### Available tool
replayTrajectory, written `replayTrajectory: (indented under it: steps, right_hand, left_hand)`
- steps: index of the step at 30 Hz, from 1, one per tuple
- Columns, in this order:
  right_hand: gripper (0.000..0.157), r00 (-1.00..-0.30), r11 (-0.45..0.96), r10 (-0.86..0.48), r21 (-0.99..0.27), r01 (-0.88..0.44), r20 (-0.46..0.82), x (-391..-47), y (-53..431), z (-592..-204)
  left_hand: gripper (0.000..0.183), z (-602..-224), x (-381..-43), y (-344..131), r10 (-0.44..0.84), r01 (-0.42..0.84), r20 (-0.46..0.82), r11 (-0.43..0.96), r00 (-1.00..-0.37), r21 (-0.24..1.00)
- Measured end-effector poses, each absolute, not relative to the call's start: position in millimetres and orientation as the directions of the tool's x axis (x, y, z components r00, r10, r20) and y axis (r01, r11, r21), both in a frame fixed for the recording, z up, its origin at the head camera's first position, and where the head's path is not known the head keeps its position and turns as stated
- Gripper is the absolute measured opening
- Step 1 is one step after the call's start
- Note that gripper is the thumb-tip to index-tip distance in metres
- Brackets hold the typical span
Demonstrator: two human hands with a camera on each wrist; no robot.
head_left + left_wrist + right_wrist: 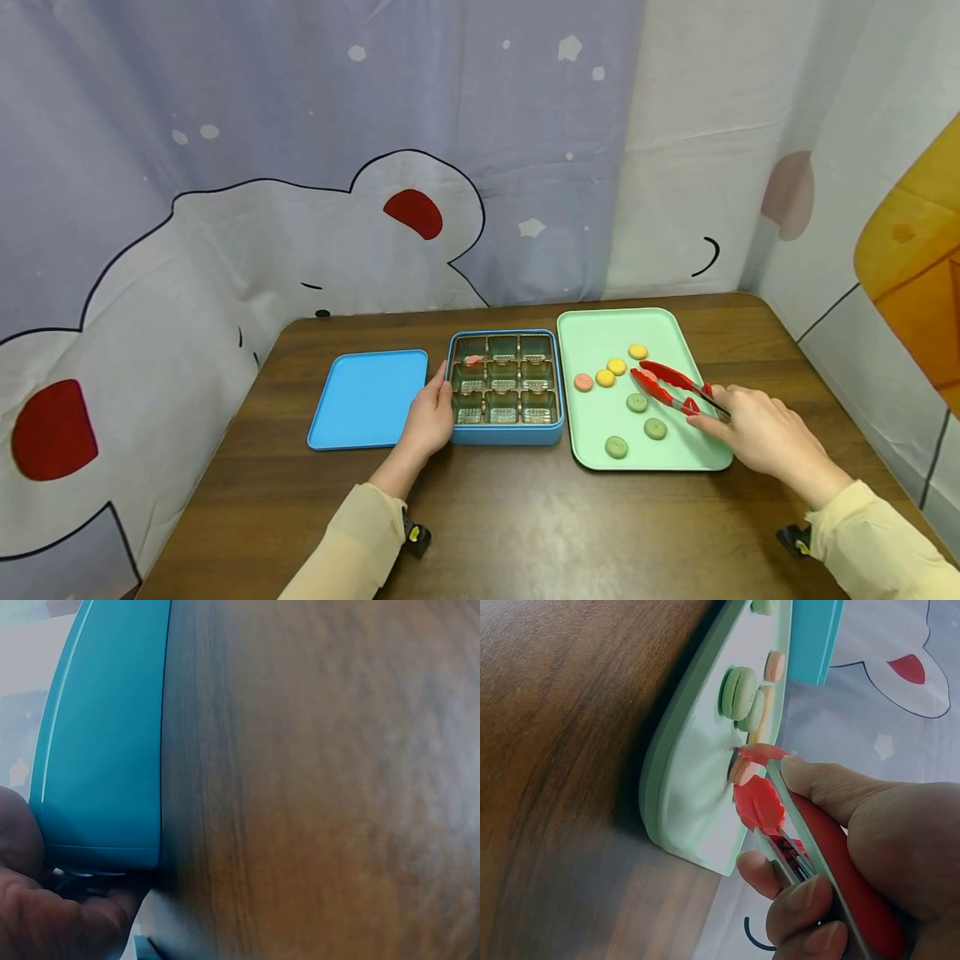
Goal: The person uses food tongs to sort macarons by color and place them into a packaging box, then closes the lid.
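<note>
My right hand grips red-tipped tongs over the right side of a pale green tray. Between the tong tips is a pink macaron, low over the tray. Another pink macaron, yellow macarons and green macarons lie about on the tray. My left hand holds the left side of a blue box, with the thumb at its rim. The box has a clear divided insert; a pink macaron sits in its back left compartment.
A flat blue lid lies on the brown wooden table, left of the box. The box stands close against the tray's left edge. A printed curtain hangs behind the table and along its sides.
</note>
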State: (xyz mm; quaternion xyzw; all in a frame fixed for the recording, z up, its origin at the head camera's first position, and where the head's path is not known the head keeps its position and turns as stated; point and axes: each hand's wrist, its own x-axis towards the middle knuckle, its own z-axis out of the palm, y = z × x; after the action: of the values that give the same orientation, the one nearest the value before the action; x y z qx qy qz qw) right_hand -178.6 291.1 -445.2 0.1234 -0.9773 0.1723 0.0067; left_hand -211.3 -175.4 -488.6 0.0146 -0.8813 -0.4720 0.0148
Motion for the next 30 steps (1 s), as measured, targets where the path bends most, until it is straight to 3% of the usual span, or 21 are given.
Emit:
replayTrajectory:
  steps: [8,16,30]
  right_hand:
    - [0.061,-0.973,0.916,-0.227,-0.328,-0.229,0.047,-177.1,294.1,-443.7]
    - [0.047,-0.973,0.908,-0.23,-0.35,-0.229,0.039,-174.5,297.0,-444.9]
    - [0.051,-0.97,0.904,-0.237,-0.353,-0.242,0.06,-173.8,295.8,-442.5]
  left_hand:
    - [0.053,-487.8,-210.2,-174.7,-0.032,0.004,0.026,0.55,-0.999,0.835]
    - [0.053,-487.8,-211.3,-174.9,-0.034,0.004,0.027,0.551,-0.999,0.835]
    - [0.052,-488.7,-211.0,-175.6,-0.017,0.015,0.03,0.563,-0.999,0.826]
